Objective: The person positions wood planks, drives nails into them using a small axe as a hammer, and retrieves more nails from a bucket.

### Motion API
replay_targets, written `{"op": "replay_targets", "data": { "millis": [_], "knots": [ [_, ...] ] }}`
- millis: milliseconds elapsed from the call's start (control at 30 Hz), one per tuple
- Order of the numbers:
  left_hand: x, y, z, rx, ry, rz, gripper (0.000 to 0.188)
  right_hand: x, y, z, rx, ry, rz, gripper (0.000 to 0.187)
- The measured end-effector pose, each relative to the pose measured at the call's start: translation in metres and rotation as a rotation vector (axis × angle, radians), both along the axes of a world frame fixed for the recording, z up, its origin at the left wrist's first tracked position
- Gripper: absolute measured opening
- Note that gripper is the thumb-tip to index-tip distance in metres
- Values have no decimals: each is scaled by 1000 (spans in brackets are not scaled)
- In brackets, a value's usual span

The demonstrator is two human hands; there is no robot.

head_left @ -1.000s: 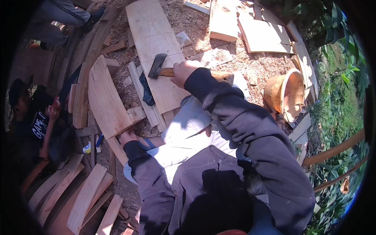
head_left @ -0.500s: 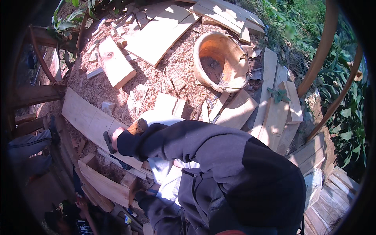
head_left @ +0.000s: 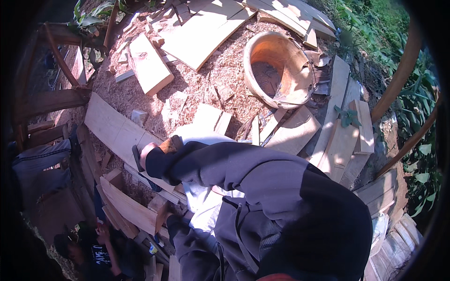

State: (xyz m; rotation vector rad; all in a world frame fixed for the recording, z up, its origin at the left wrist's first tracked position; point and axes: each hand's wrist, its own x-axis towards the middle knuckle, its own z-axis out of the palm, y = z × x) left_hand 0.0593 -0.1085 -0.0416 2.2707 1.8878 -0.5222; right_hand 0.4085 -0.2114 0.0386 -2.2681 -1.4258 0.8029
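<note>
My right hand (head_left: 148, 151) closes round a tool at the near edge of a long pale board (head_left: 115, 127). A dark flat piece (head_left: 137, 158) of the tool juts out to the left of my fingers, and a worn brown wooden part (head_left: 171, 144) shows behind my wrist; its exact kind is unclear. Lower down, in shade, my left hand (head_left: 162, 219) rests against the end of a wooden block (head_left: 157, 204), beside a second curved-looking board (head_left: 127, 204). The left fingers are mostly hidden. White cloth (head_left: 202, 201) lies between my arms.
A cut-open orange-tan tub (head_left: 253, 70) stands on shavings, with a thick timber block (head_left: 149, 65) to its left. Planks (head_left: 335, 140) lie at right near curved poles (head_left: 398, 84). Another person (head_left: 101, 250) is at lower left; a trousered leg (head_left: 40, 157) shows above.
The whole view has shifted, so the scene sits slightly further right and higher. My right hand stays on the tool at about the same spot on the board. The person at lower left shows more fully.
</note>
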Motion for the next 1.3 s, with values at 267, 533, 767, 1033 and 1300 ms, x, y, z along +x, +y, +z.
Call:
{"op": "replay_targets", "data": {
  "millis": [267,533,767,1033,1300],
  "knots": [
    [6,7,17,217,80,5,24,23,-27,22,73,-116,-29,35],
    [-43,1,51,-40,-143,227,31,10,-19,23,-94,-190,119,45],
    [-53,21,-7,-28,-48,186,39,1,-14,32,-103,-237,146,44],
    [-63,27,-6,-119,-137,137,40,0,-8,22,-21,-278,170,41],
    [-63,35,-17,-165,-262,99,34,6,-36,45,63,-375,117,40]
  ]
}}
